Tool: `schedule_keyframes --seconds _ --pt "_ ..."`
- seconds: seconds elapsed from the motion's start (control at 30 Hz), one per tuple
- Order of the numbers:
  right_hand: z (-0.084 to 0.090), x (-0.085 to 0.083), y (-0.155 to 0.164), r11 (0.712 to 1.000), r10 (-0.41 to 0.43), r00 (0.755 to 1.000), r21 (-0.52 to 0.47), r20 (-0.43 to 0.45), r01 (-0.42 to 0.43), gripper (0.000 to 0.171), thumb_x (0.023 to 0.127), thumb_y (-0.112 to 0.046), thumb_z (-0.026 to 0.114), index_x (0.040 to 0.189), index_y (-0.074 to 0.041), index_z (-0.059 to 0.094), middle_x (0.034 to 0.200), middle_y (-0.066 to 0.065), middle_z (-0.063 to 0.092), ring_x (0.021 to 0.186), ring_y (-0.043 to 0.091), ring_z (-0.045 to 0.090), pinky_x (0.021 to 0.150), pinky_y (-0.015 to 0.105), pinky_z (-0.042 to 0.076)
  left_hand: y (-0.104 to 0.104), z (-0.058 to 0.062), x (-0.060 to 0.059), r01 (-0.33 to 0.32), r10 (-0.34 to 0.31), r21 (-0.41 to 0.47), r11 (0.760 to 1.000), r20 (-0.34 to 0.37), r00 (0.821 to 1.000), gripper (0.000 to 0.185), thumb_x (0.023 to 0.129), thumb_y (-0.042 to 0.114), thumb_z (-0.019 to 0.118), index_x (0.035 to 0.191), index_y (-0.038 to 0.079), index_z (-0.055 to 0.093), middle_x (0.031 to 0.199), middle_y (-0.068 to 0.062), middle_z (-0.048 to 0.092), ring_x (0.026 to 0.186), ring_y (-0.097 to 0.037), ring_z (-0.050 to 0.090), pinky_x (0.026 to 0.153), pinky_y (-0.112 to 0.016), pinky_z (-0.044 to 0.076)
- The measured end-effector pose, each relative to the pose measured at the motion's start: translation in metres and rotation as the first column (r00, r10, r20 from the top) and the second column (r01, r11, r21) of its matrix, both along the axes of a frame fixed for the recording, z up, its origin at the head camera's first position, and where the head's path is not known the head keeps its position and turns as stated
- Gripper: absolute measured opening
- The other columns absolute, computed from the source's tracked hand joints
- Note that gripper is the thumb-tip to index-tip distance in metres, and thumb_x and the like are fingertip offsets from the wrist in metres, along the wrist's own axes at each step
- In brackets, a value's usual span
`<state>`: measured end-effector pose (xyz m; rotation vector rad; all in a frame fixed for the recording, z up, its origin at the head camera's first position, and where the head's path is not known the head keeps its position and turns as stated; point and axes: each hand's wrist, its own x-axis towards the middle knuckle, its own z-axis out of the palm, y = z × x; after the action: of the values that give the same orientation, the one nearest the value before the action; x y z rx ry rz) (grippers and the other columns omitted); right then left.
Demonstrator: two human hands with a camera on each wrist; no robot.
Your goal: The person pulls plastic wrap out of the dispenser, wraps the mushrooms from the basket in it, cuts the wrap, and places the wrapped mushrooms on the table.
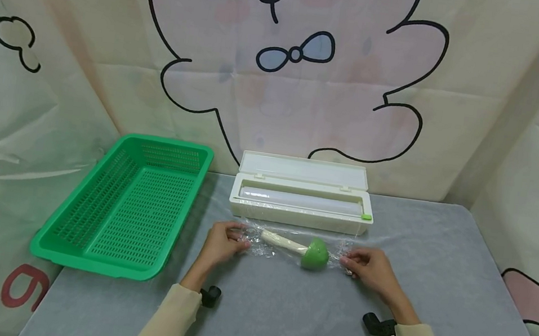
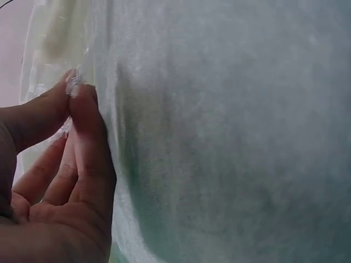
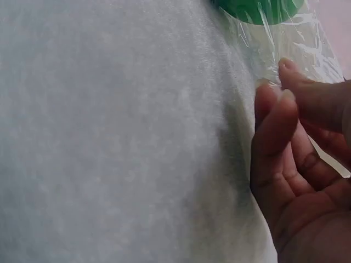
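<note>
Currently the left hand (image 1: pixel 222 243) pinches the left edge of the cling film (image 1: pixel 269 246) between thumb and fingertips; the right hand (image 1: pixel 372 266) pinches the right edge. The film lies at frame centre over a green-headed brush (image 1: pixel 307 250), just below the open film dispenser (image 1: pixel 301 198). A green basket (image 1: pixel 129 203) sits centre-left

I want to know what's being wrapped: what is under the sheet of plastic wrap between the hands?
Under the plastic wrap lies a toy mushroom: green cap, pale stem. The left hand and right hand pinch the wrap's ends. Its underside is hidden.
</note>
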<state>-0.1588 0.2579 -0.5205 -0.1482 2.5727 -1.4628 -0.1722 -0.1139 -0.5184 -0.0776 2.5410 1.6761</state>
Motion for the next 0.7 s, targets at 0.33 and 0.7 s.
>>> schedule_keyframes --seconds 0.33,0.7 --pt "0.001 -0.001 0.004 0.998 -0.015 0.998 -0.059 0.054 0.018 0.028 0.096 -0.016 0.072 0.108 0.01 0.071 0.081 0.011 0.07 0.068 0.012 0.062 0.059 0.026 0.051 0.0 0.0 0.002 0.05 -0.05 0.0 0.999 0.029 0.998 0.033 0.089 0.008 0.079 0.117 -0.007 0.069 0.084 -0.016 0.075 0.066 -0.025 0.073 0.057 -0.03 0.054" --pt "-0.001 -0.004 -0.014 0.985 -0.092 0.995 -0.144 0.046 0.098 0.033 0.101 -0.019 0.066 0.109 0.012 0.068 0.084 0.018 0.071 0.068 0.021 0.07 0.063 0.032 0.059 0.012 -0.006 -0.004 -0.016 0.016 0.038 0.999 -0.01 1.0 0.024 0.099 0.016 0.069 0.098 -0.008 0.074 0.071 -0.012 0.071 0.058 -0.019 0.069 0.055 -0.028 0.054"
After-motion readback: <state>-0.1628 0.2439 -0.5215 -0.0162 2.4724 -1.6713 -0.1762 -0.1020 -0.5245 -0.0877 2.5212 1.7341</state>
